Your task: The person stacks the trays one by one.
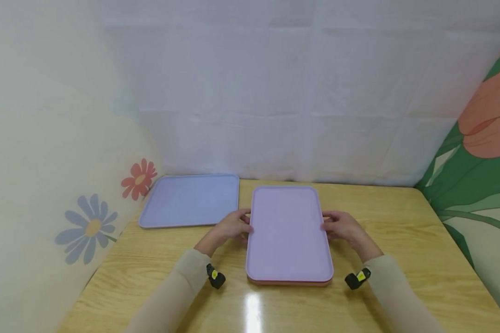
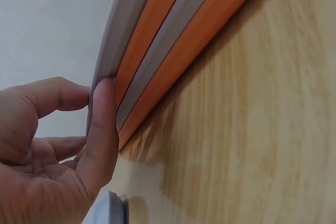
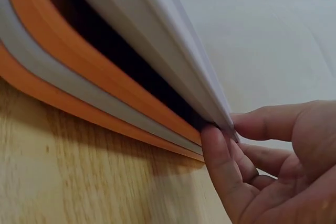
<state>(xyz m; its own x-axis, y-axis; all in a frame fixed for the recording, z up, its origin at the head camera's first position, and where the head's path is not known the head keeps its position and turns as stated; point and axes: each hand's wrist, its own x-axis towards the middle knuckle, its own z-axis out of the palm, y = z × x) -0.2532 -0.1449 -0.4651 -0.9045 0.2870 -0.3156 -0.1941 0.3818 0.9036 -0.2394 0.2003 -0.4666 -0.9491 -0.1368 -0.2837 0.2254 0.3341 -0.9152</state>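
Lilac tray (image 1: 289, 231) topped orange-and-grey tray stack (image 2: 181, 22), near far edge of surface (image 1: 400, 222), beside blue tray (image 1: 191, 201). Our left hand (image 1: 235, 225), right hand (image 1: 341, 226) pinched its long sides. Gap showed beneath; we judged separating in hand, next calling for level lift.

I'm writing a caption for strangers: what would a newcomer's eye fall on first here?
Probably the purple tray, topping the stack in the head view's lower middle, its long sides held by the left hand and right hand. Next, the blue tray lying to its left, and the large orange tulip pictured at the far right.
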